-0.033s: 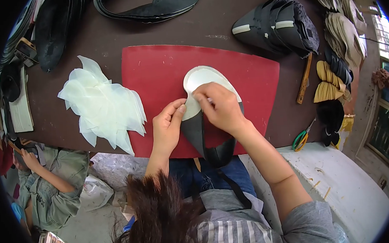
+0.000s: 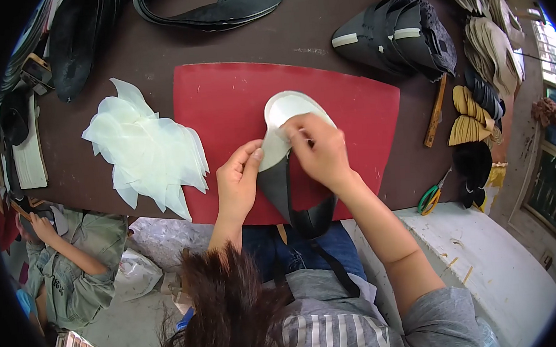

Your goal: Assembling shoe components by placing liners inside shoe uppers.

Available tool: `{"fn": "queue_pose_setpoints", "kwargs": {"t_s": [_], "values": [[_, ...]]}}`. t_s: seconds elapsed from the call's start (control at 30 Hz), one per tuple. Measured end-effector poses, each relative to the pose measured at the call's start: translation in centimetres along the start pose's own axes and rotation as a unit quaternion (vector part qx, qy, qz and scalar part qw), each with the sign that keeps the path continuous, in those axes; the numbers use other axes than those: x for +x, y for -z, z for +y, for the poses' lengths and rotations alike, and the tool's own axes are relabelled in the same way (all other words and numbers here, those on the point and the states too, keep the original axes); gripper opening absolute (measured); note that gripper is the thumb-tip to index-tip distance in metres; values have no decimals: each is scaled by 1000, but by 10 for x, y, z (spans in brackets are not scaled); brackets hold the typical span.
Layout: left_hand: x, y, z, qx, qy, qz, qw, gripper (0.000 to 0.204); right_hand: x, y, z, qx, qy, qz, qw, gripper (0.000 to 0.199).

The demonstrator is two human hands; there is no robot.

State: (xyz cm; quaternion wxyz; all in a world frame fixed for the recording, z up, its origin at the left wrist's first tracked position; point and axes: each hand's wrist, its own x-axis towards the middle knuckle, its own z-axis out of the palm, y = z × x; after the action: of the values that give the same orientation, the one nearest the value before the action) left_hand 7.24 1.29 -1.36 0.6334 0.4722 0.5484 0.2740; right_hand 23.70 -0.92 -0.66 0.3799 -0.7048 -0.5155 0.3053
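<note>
A shoe upper [image 2: 277,187], black at its near end with a pale lining at its rounded far end, is held over a red mat [image 2: 222,94]. My left hand [image 2: 239,179] pinches the pale edge on its left side between thumb and fingers. My right hand [image 2: 320,150] is on the pale part from the right, fingers curled and slightly blurred; whether they grip a fold or press on the lining is hidden. The black loop of the upper hangs over the mat's near edge. Left of the mat lies a heap of thin whitish pieces [image 2: 142,140], overlapping its edge.
Stacked black shoe parts [image 2: 252,6] lie at the back, and nested black uppers [image 2: 372,40] at the back right. A wooden stick [image 2: 435,113], tan bundles [image 2: 468,114] and green-handled scissors [image 2: 430,199] are on the right. Another person [image 2: 80,262] sits at lower left.
The shoe upper's rounded end has shifted and tilted slightly. My right hand has moved a little and turned; my left hand stays almost in place on the edge.
</note>
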Motion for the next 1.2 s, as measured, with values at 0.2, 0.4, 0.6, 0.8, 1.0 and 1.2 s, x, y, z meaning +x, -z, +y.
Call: {"fn": "queue_pose_setpoints", "kwargs": {"t_s": [0.2,0.4,0.6,0.8,1.0,1.2], "values": [[-14,-11,-9,384,-247,189,870,29,10,10,17,275,-294,137,905,16],[-41,-48,-2,428,-290,-69,853,45,5,12,22,251,-312,190,896,17],[-39,-36,-12,417,-249,-67,872,44,-8,98,5,238,-194,414,857,19],[-29,-29,11,287,-198,-98,932,44,-24,97,-27,375,-166,310,858,34],[-27,-23,23,-137,32,-155,978,36,-43,48,-19,556,-242,186,773,35],[-38,-14,32,-195,31,-114,974,30,-55,55,-42,173,-18,81,982,34]]}}
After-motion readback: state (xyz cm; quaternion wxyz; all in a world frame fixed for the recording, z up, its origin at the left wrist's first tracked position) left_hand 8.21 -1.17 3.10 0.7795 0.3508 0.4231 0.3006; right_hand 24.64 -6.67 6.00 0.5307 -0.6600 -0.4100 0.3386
